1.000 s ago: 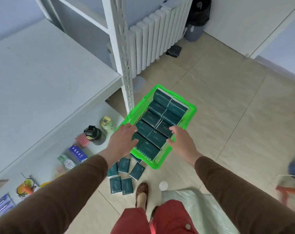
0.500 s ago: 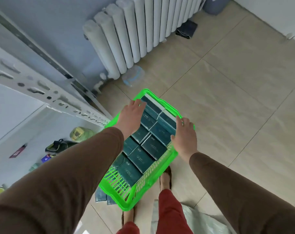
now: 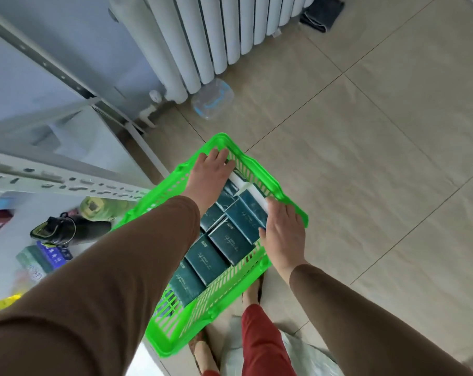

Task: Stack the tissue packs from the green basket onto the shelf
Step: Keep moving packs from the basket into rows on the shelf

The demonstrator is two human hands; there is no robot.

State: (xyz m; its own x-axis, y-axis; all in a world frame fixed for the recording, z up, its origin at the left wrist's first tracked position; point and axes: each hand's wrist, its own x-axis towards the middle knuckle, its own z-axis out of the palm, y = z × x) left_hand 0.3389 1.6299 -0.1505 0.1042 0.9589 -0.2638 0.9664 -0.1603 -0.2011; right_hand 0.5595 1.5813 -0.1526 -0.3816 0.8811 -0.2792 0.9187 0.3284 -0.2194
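**Packs lie under both hands, rows running away from the body**

Tissue packs (image 3: 221,248) fill the green basket (image 3: 229,283) in two long rows. Left hand (image 3: 211,169) rests flat on the far packs, fingers straight, gripping nothing. Right hand (image 3: 282,229) lies flat at the right rim, nearer. Shelf (image 3: 53,183) lies left.

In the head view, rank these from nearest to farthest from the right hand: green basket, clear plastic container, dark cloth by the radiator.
1. green basket: under the right hand, at its right rim.
2. clear plastic container: on the floor at the radiator's foot.
3. dark cloth: top of the view, farthest.
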